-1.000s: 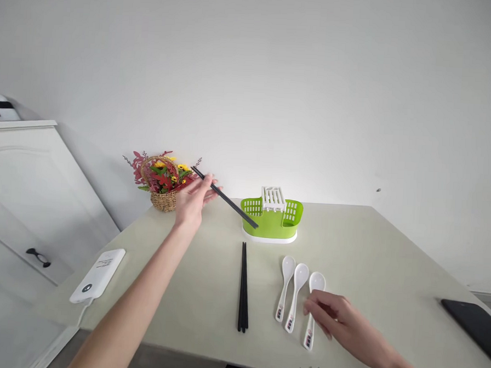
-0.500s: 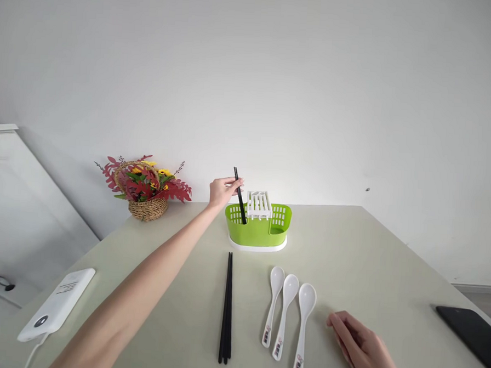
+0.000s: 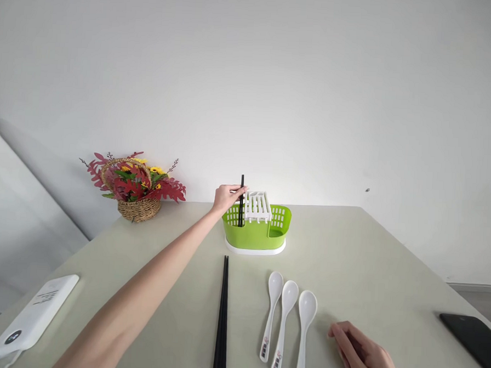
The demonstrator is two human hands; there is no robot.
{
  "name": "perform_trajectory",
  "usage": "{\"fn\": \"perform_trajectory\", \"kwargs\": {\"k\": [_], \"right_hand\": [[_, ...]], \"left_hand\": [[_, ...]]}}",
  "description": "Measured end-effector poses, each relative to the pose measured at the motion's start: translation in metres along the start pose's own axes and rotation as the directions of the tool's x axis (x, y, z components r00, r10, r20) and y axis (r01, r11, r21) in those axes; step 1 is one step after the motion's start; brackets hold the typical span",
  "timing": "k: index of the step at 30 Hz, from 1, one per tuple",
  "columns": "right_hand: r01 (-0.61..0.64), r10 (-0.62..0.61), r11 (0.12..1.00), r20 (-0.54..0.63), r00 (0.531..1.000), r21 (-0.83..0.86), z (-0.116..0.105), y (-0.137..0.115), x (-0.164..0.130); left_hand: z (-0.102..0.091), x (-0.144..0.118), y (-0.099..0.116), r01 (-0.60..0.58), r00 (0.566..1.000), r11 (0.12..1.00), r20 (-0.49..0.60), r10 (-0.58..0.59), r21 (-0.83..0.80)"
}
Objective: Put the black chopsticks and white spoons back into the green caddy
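The left hand (image 3: pixel 227 197) is pinching a single black chopstick (image 3: pixel 241 201) between thumb and fingertips, gripping it a little above its middle. The stick is standing almost upright, its long axis running straight up and down, and its lower end is sitting inside the left compartment of the green cutlery holder (image 3: pixel 256 233), just left of the white slotted rack (image 3: pixel 257 205) that is rising from the holder's middle. The grip is lying directly above that compartment, so the stick's length is pointing down into it rather than across the table (image 3: pixel 389 268).

The right hand (image 3: pixel 366 359) is resting low on the table near the person, its fingers loosely curled and holding nothing; it is sitting just right of the three white spoons (image 3: pixel 287 323), not touching them as far as can be seen. The remaining black chopsticks (image 3: pixel 223 314) are lying flat between the two arms, their long axis pointing away from the person towards the holder, and the left arm is passing nearer to them than the right hand is.

A flower basket (image 3: pixel 136 186) is standing well to the holder's left.
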State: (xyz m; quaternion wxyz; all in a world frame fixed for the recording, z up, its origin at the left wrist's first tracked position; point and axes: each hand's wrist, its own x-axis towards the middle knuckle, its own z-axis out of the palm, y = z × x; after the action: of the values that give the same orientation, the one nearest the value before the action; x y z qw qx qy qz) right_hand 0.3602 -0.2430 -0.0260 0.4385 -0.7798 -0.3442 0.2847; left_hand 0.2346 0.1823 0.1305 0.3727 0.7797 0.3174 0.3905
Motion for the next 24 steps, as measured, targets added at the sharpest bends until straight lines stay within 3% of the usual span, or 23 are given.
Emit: {"fn": "perform_trajectory", "kwargs": {"k": [9,17,21,24], "right_hand": [[0.023,-0.025,0.999,-0.063,0.998,-0.038,0.003,-0.006,-0.003],[0.054,-0.056,0.996,-0.025,0.998,-0.073,0.0,-0.004,0.001],[0.056,-0.057,0.996,-0.007,0.998,-0.075,-0.002,0.001,0.002],[0.065,-0.066,0.995,-0.011,0.998,-0.074,-0.003,0.002,0.001]], "left_hand": [[0.002,0.004,0.002,0.033,0.999,0.999,-0.005,-0.033,-0.003],[-0.003,0.001,0.0,0.015,1.0,0.996,-0.016,-0.014,0.092],[-0.022,-0.021,-0.006,0.09,0.988,0.983,-0.139,-0.068,0.158],[-0.036,-0.061,-0.016,0.205,0.959,0.954,-0.241,-0.15,0.22]]}}
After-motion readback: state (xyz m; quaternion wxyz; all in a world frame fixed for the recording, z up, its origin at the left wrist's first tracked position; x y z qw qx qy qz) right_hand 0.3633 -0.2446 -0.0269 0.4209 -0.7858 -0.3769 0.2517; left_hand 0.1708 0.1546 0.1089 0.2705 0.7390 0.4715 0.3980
